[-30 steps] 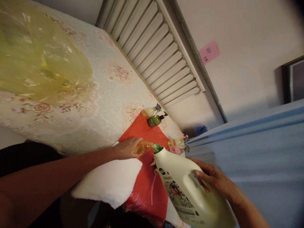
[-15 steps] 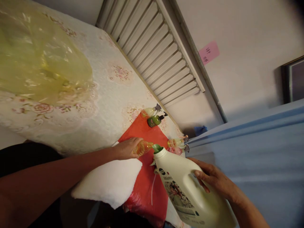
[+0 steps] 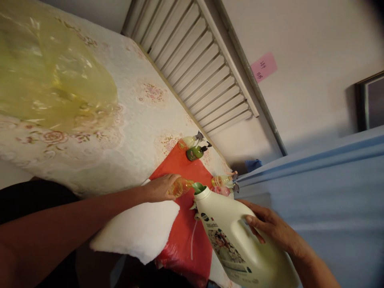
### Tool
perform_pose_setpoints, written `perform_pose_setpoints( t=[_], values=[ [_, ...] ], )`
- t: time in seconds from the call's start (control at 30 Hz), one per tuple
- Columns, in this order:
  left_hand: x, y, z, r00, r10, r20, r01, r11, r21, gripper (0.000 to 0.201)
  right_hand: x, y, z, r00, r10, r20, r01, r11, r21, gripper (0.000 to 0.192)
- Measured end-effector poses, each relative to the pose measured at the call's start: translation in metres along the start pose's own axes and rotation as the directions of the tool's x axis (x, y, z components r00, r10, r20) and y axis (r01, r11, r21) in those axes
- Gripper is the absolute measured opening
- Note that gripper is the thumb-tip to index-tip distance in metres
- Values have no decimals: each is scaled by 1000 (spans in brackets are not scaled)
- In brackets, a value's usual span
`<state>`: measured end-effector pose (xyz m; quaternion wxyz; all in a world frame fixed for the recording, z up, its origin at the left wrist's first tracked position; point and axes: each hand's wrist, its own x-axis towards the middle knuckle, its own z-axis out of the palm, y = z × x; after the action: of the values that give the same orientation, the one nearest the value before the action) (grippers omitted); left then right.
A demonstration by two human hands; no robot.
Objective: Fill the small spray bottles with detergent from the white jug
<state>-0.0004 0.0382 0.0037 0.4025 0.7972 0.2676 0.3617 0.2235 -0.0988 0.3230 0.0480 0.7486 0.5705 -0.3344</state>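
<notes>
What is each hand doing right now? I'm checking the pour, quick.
Left hand: closed around the small amber bottle.
Right hand: gripping the tilted large cream jug.

A mat (image 3: 183,168) lies on the bed (image 3: 135,132) at frame centre. Two pump bottles (image 3: 193,147) sit at its upper edge, two more (image 3: 223,184) at its right edge. A small bottle (image 3: 181,186) sits mid-mat, left of the jug (image 3: 237,240) mouth. A pad (image 3: 138,228) overlaps the mat's lower left. A bag (image 3: 51,76) lies upper left.
</notes>
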Motion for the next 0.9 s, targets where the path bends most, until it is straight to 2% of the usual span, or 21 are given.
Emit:
perform_pose_setpoints(
  t=[0.9],
  values=[
    [0, -1, 1, 1000, -12, -3, 12, 1000, -13, 66, 1, 4, 0, 1000, -3, 1, 3, 1000, -2, 75]
  ],
)
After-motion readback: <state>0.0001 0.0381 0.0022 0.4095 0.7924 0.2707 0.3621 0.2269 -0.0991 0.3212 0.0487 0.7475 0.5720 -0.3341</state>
